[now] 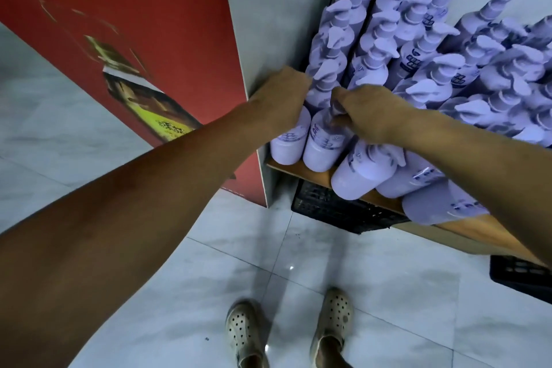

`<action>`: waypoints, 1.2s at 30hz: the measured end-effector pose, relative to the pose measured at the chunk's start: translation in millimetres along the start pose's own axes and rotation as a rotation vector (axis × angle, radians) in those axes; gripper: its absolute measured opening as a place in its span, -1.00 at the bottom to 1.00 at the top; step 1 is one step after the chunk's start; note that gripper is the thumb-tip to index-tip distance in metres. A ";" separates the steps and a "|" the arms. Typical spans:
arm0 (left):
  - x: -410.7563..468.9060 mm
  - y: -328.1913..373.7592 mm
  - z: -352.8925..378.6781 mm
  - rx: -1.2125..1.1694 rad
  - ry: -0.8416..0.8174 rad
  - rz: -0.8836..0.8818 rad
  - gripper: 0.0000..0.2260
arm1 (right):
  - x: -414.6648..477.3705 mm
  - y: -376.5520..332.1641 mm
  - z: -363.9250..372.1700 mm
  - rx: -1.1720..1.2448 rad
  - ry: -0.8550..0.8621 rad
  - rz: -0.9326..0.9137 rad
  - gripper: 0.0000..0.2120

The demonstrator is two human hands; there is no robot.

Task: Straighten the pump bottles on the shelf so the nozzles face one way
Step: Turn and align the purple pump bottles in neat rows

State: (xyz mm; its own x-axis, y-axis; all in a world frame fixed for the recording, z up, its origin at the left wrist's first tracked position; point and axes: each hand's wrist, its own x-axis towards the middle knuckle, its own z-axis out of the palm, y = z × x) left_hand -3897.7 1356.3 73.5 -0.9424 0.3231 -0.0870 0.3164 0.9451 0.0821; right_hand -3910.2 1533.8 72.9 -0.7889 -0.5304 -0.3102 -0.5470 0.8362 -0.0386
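Observation:
Several pale lilac pump bottles [418, 57] stand packed in rows on a wooden shelf [475, 233]. My left hand [280, 98] grips the front-left bottle [291, 143] near its shoulder, beside the grey side panel. My right hand [370, 113] pinches the pump head of the second front bottle [324, 149]; its nozzle is hidden under my fingers. Most nozzles behind point right or up-right. My right forearm covers the tops of the front-row bottles to the right.
A grey side panel [268, 24] bounds the shelf on the left, with a red poster board [134, 39] beside it. Black plastic crates [337, 206] sit under the shelf on the tiled floor. My feet in perforated clogs [331, 329] stand below.

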 end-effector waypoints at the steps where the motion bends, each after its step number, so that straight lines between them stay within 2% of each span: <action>1: 0.2 -0.1 -0.9 0.008 -0.001 0.019 -0.85 | 0.4 1.0 -1.6 0.020 0.001 -0.011 -0.73; 4: -0.7 -0.3 0.0 0.053 0.008 0.049 -0.82 | 2.1 5.2 -1.4 0.056 0.002 -0.047 -0.66; 10: -5.6 -5.3 3.3 0.089 0.007 0.095 -0.89 | 3.9 2.4 5.0 0.048 0.030 -0.081 -0.63; 15: -10.1 -3.9 2.9 0.027 -0.039 0.051 -0.82 | -3.2 -2.6 4.7 0.020 0.010 -0.090 -0.60; 19: -15.0 -2.5 0.8 0.003 -0.066 0.023 -0.91 | -6.6 -8.0 11.1 0.006 0.052 -0.076 -0.62; 36: -16.4 -1.0 6.4 0.039 0.067 0.017 -0.83 | -9.9 -12.5 24.7 -0.035 0.183 -0.002 -0.65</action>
State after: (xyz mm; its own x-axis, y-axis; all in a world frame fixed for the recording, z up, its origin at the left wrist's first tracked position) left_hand -3881.9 1350.4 68.5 -0.9415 0.3365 -0.0187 0.3355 0.9410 0.0443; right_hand -3888.7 1532.0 53.0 -0.8239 -0.5511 -0.1323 -0.5554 0.8316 -0.0053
